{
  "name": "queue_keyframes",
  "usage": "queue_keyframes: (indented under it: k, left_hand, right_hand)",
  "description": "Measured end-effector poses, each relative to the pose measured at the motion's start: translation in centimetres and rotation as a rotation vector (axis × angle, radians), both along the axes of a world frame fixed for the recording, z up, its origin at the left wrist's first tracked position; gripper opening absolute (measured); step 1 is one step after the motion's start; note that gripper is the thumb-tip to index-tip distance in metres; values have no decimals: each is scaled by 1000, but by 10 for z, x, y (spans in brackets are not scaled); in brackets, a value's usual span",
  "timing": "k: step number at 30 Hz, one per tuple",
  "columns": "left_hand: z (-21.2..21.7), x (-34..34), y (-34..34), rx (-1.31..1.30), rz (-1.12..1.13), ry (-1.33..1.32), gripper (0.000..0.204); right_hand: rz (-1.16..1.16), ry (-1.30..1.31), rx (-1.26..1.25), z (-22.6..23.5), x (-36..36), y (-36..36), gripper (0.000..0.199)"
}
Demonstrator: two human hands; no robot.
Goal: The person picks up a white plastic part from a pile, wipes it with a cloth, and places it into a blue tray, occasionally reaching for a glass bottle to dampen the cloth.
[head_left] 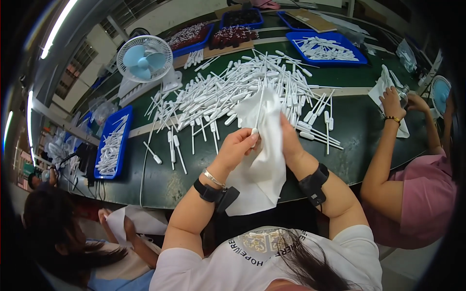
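Note:
My left hand (239,145) is closed, pinching the thick end of a slim white plastic wand (261,107) between thumb and forefinger. The wand points up and away from me. My right hand (291,140) is beside it, blurred, with its fingers mostly hidden by a white cloth (264,169) that it holds around the wand's shaft. The cloth hangs down between my forearms past the table edge. Just beyond my hands spreads a big loose pile of similar white wands (208,99), each with a thin shaft and a thicker end.
A blue tray of white wands (127,130) stands at the left, another blue tray (340,61) at the back right. A fan (144,59) stands at the back left. Dark red pieces (233,38) lie behind the pile. Co-workers handle cloths on both sides (392,104).

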State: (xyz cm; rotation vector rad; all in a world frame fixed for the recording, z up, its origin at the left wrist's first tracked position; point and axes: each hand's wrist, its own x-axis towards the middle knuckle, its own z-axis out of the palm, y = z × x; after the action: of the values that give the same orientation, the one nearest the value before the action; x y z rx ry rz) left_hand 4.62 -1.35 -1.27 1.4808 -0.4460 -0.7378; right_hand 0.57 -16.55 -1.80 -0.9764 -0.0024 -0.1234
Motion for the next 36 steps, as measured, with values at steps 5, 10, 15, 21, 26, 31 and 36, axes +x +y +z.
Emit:
queue_keyframes:
  k: [5, 10, 15, 21, 26, 31, 36]
  left_hand:
    - [-13, -14, -5, 62, 144, -435, 24]
    - [-12, -10, 1, 102, -18, -465, 24]
    - [-18, -11, 5, -7, -70, -13, 23]
    - [-17, -12, 6, -317, -81, 189, 28]
    - [-10, -12, 6, -211, -132, 123, 24]
    - [-13, -16, 6, -75, -207, -105, 23]
    - [-3, -15, 5, -31, -238, -104, 23]
  right_hand:
    - [109, 233, -371, 0, -7, -1, 30]
    - [-50, 139, -416, -3, 1, -4, 22]
    - [-134, 139, -148, 2, -2, -2, 21]
    - [113, 76, -261, 3, -7, 5, 20]
    - [-31, 63, -95, 10, -2, -12, 18]
    - [12, 4, -109, -1, 3, -22, 19]
    - [6, -29, -123, -1, 2, -20, 19]
